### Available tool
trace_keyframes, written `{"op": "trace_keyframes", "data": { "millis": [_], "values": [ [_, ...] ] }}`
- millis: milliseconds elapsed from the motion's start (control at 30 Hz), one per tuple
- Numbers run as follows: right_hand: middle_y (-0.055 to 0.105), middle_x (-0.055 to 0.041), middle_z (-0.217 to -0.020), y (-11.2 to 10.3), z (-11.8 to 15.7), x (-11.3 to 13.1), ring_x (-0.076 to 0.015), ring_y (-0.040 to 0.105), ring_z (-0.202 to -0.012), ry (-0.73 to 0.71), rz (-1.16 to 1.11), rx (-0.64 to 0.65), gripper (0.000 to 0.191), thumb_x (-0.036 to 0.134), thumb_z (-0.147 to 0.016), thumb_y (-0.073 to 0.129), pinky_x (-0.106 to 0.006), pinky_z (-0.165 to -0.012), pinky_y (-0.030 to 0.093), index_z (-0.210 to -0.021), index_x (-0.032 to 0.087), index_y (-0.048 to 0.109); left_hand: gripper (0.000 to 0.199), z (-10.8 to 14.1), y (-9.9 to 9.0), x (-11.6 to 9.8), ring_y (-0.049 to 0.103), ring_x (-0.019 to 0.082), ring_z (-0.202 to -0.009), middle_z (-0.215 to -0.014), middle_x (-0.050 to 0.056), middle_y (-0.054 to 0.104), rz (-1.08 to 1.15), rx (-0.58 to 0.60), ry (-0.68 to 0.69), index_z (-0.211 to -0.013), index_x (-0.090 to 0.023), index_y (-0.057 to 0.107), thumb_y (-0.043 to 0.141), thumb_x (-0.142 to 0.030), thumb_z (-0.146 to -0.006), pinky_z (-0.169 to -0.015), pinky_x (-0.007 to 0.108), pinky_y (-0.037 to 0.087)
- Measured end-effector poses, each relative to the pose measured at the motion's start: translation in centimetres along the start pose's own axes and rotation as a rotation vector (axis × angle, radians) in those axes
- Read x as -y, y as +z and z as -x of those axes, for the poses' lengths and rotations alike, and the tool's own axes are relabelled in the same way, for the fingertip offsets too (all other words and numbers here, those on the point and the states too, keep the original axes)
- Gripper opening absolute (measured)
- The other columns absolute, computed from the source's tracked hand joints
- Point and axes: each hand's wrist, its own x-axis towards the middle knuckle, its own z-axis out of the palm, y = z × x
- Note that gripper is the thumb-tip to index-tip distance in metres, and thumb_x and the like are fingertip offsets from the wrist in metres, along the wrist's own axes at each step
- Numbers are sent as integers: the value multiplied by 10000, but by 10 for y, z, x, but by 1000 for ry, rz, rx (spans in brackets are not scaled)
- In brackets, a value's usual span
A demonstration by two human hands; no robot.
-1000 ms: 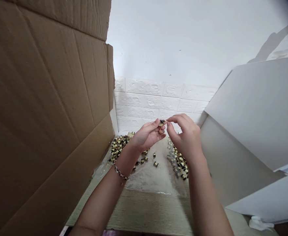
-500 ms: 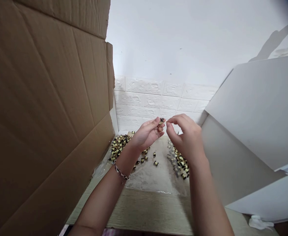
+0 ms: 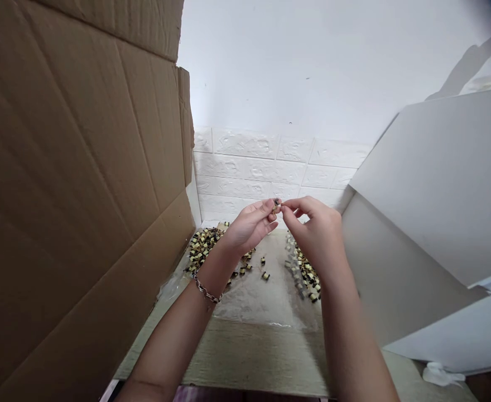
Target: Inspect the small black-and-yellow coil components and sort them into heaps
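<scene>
My left hand (image 3: pixel 251 226), with a chain bracelet on its wrist, pinches a small wire-wound coil (image 3: pixel 276 205) with a yellow middle and dark ends between thumb and fingers. Close on its right, my right hand (image 3: pixel 318 229) has thumb and forefinger pressed together at the coil's edge. What those fingertips grip is too small to make out. Below the hands, a pile of similar coils (image 3: pixel 201 248) lies at the left, partly behind my left forearm. Another pile of coils (image 3: pixel 308 273) is on the right, partly hidden by my right hand. A single coil (image 3: pixel 265 276) lies between them.
A transparent plastic sheet (image 3: pixel 258 310) lies under the coils on the wooden table (image 3: pixel 254 357). A tall cardboard panel (image 3: pixel 82 195) closes in the left side, white panels (image 3: pixel 433 167) the right. Behind stands a white brick-patterned wall (image 3: pixel 245 167). A crumpled white item (image 3: pixel 440 374) sits at lower right.
My right hand's fingertips have come slightly left, up against the coil. The coil in my left hand has turned a little, and the left fingers have curled slightly.
</scene>
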Motion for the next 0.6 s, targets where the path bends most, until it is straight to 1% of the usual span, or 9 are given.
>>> {"op": "trace_keyframes", "data": {
  "millis": [100,200,267,367,500,600],
  "values": [
    [592,0,-712,0,-1,2,-131,527,-639,-4,40,-33,78,231,-745,531,-255,-582,397,-792,196,583,190,1,0,0,469,57,-678,-774,7,524,-7,2,3,-841,-126,585,569,-300,-765,-653,188,372],
    [558,-27,-802,0,-1,3,-152,519,-751,-74,66,-95,117,216,-749,530,-277,-652,412,-852,201,583,192,2,1,-1,470,62,-688,-772,3,520,-13,10,-2,-826,-132,583,566,-313,-766,-673,201,371],
    [544,-35,-843,0,-2,3,-163,508,-797,-125,72,-96,117,204,-760,516,-294,-687,412,-842,216,597,194,3,2,-2,469,66,-689,-762,1,516,-24,21,-3,-804,-130,580,568,-320,-763,-694,213,371],
    [549,-29,-830,1,-2,1,-166,499,-780,-146,87,-63,110,210,-766,514,-310,-684,409,-814,228,611,193,3,3,-3,468,75,-702,-765,7,512,-33,22,2,-788,-126,578,575,-316,-756,-710,222,370],
    [556,-27,-813,1,-1,0,-162,494,-755,-168,92,-73,116,211,-766,519,-308,-670,408,-820,226,620,182,4,3,-4,466,81,-721,-783,20,514,-53,22,15,-798,-116,580,571,-294,-760,-727,230,365],
    [554,-29,-805,2,-1,0,-160,495,-747,-176,85,-75,124,207,-771,511,-310,-669,412,-823,225,623,183,4,3,-6,455,75,-697,-763,14,510,-80,27,33,-802,-115,585,570,-292,-760,-711,222,356]
  ]
}}
